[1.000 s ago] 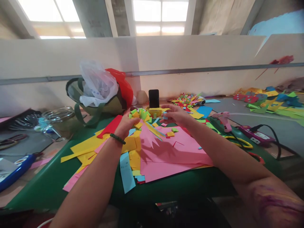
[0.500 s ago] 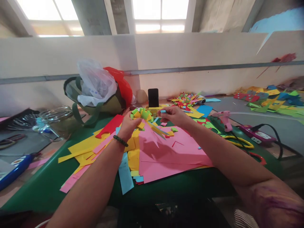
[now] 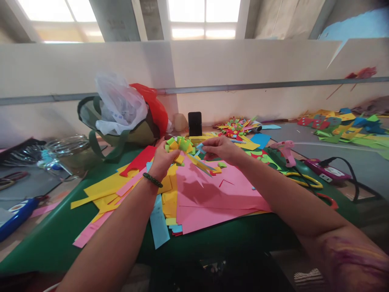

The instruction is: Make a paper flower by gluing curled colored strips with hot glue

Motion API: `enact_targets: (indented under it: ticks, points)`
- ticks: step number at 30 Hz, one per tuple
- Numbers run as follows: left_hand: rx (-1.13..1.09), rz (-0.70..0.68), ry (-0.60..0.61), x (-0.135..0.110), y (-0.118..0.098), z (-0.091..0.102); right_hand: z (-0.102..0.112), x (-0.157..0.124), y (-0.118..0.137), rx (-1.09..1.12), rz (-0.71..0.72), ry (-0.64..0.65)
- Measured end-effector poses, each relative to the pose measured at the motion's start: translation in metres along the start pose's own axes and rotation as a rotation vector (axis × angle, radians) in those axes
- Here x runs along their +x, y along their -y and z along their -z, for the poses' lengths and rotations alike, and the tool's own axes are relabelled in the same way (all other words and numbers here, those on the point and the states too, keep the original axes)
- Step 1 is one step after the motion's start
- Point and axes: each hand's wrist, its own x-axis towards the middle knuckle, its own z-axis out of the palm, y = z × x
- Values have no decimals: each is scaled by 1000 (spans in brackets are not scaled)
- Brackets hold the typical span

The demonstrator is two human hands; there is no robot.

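My left hand (image 3: 165, 161) is closed on a paper craft piece (image 3: 185, 145) covered in small green and yellow paper bits, with longer yellow strips sticking out to the right. Between the thumb and fingers of my right hand (image 3: 220, 148) is a small light blue paper piece (image 3: 200, 147), close to the craft's right side. Beneath both hands lie pink paper sheets (image 3: 212, 219). Yellow paper (image 3: 169, 202) and a light blue strip (image 3: 159, 223) lie left of the pink sheets. Part of the craft is hidden behind my left fingers.
A phone (image 3: 195, 123) stands upright at the back. On the right are a pink glue gun (image 3: 285, 152), yellow-handled scissors (image 3: 306, 180) and a purple power strip (image 3: 326, 170). A bag (image 3: 130, 136) holding plastic bags and a glass bowl (image 3: 73, 156) stand on the left.
My right hand has moved slightly left and down, bringing the light blue paper piece nearer the craft and tilting it. My left hand keeps its hold.
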Motion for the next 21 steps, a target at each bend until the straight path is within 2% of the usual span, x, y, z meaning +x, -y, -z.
enact_targets:
  ticks: [6,12,17,21]
  points:
    - [67,-74,8,-5,5,-6,-16,5,-12,7,53,-98]
    - [138,-190,3,-3,15,-9,-25,-4,-2,-32,54,-166]
    - [157,-174,-36,1,18,-5,-22,-14,13,-100,3,-107]
    - [160,-152,-55,3,17,-2,-17,-11,12,-191,-8,-101]
